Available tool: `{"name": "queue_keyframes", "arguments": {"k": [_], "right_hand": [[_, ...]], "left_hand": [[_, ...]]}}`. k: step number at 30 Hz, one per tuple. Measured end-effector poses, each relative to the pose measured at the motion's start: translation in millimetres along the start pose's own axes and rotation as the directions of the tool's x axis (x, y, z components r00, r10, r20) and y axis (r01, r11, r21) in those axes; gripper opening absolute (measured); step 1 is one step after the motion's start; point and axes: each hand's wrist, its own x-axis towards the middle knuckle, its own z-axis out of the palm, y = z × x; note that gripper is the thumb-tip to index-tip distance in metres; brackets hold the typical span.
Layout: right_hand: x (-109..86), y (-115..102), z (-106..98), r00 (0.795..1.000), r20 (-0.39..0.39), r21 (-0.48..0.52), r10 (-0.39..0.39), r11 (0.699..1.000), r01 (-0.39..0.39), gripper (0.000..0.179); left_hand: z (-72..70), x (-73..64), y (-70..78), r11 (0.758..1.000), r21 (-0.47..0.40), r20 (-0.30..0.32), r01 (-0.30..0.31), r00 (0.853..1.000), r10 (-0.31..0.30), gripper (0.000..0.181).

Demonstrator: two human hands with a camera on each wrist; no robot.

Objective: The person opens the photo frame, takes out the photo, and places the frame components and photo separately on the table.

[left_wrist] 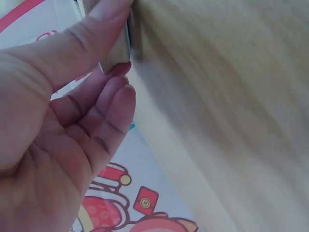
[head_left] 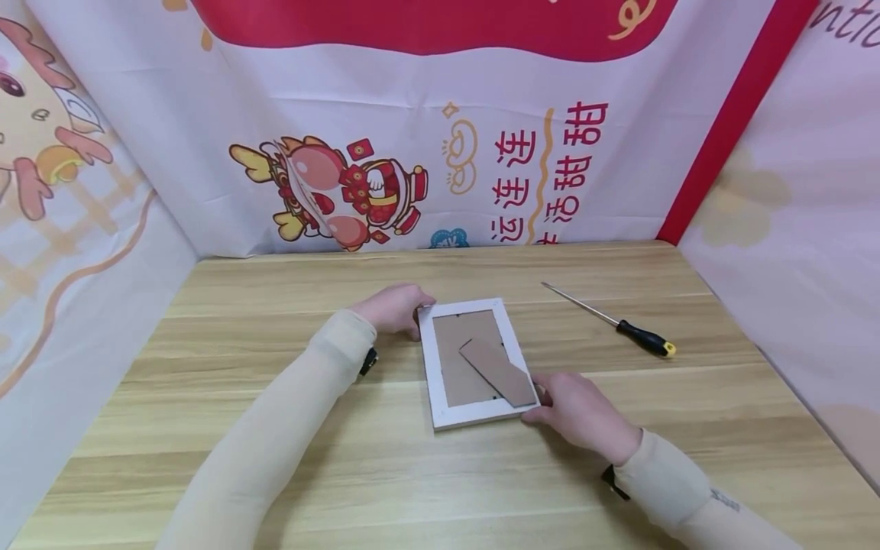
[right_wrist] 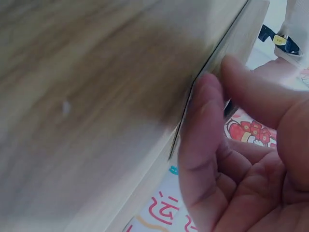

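A white picture frame [head_left: 431,367] lies face down on the wooden table, its brown backing board [head_left: 457,374] showing. A brown easel stand [head_left: 498,370] slants across the backing toward the lower right corner. At the upper left corner, my left hand [head_left: 393,307] pinches the frame between thumb and fingers; the left wrist view shows the thumb against the frame's edge [left_wrist: 115,50] and fingertips at its end. My right hand [head_left: 580,412] grips the lower right corner. The right wrist view has its thumb and forefinger at the frame's side [right_wrist: 241,38].
To the right of the frame lies a screwdriver [head_left: 639,336] with a black and yellow handle, its tip pointing up and left. Printed cloth [head_left: 412,92] hangs behind the wooden table [head_left: 309,473] and along both its sides.
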Motion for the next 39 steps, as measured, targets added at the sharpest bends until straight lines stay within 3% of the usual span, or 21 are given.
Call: {"name": "queue_keyframes", "arguments": {"k": [6, 9, 12, 16, 19, 26, 29, 35, 39], "right_hand": [[-2.3, 6, -8, 0.998, -0.057, 0.018, 0.022, 1.000, -0.021, 0.045], [-0.8, 12, -15, 0.996, -0.085, 0.045, 0.008, 0.999, -0.004, 0.039], [5.3, 17, -25, 0.997, -0.071, 0.139, 0.016, 0.990, -0.006, 0.039], [16.9, 24, -37, 0.997, -0.012, 0.322, 0.071, 0.945, -0.064, 0.040], [28.1, 32, -43, 0.995, -0.007, 0.363, 0.102, 0.927, -0.092, 0.035], [60.4, 50, -45, 0.995, 0.022, 0.185, 0.100, 0.977, -0.102, 0.033], [72.2, 53, -44, 0.995, 0.048, 0.104, 0.090, 0.990, -0.094, 0.034], [89.3, 50, -44, 0.994, 0.095, 0.026, 0.055, 0.998, -0.058, 0.031], [97.9, 41, -42, 0.993, 0.103, -0.035, 0.056, 0.998, -0.053, 0.033]], "left_hand": [[-5.9, -15.7, 3.1, 0.999, -0.012, 0.000, 0.036, 0.999, -0.036, 0.036], [-7.6, -26.8, 7.5, 0.997, -0.044, -0.009, 0.065, 0.998, -0.065, 0.037], [-5.3, -38.3, 13.5, 0.995, -0.060, -0.034, 0.077, 0.996, -0.079, 0.045], [5.2, -54.3, 23.5, 0.993, -0.078, -0.079, 0.088, 0.992, -0.094, 0.054], [16.0, -66.0, 33.9, 0.990, -0.097, -0.107, 0.098, 0.988, -0.108, 0.049], [37.9, -85.6, 61.4, 0.961, -0.225, -0.160, 0.162, 0.967, -0.200, 0.052], [44.8, -92.5, 71.0, 0.956, -0.244, -0.173, 0.166, 0.962, -0.211, 0.049], [55.1, -104.1, 84.0, 0.968, -0.193, -0.193, 0.159, 0.961, -0.196, 0.028], [61.0, -108.7, 84.5, 0.973, -0.137, -0.205, 0.188, 0.955, -0.213, 0.029]]}}
